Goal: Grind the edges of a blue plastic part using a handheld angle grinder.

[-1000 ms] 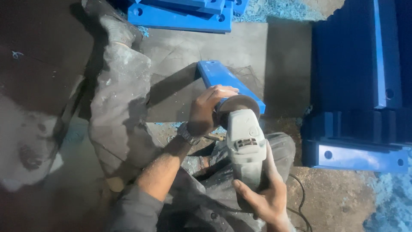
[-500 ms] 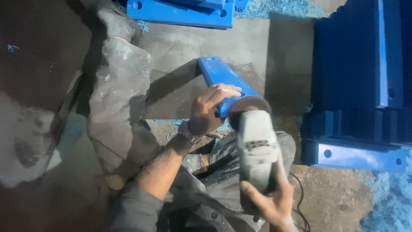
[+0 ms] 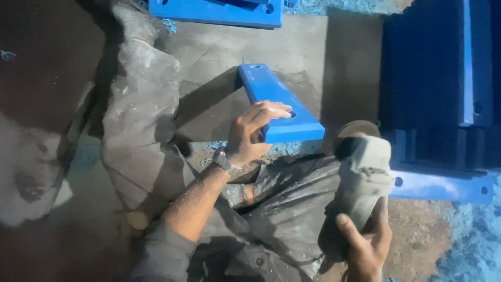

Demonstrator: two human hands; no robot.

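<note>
Left hand [image 3: 250,137] closed over the near end of a blue bar [image 3: 276,104], fingers curled across its top face beside a round hole, thumb underneath on the near edge; watch [image 3: 225,161] on the wrist. Blue bar lying tilted on a grey slab [image 3: 219,57], far end with a small hole pointing up-left, near end projecting toward the lap. Right hand [image 3: 365,245] wrapped around the rear body of a grey grinder [image 3: 362,180], thumb over the top, fingers hidden beneath. Grinder held upright-forward, its disc [image 3: 357,130] just right of the bar's near corner; contact between disc and bar not discernible. Dark dusty trousers [image 3: 292,209] below both hands, one leg [image 3: 138,109] stretched upward along the slab's left side. Second blue bar [image 3: 216,11] at the top edge of the view, with a hole near its right end. Stack of blue bars [image 3: 438,78] at right, mostly in shadow, one lit bar [image 3: 443,185] with holes along its base just beyond the grinder. Blue shavings [image 3: 469,245] scattered on the floor at lower right and along the top edge. Lighting dim, left portion of the floor dark and indistinct.
</note>
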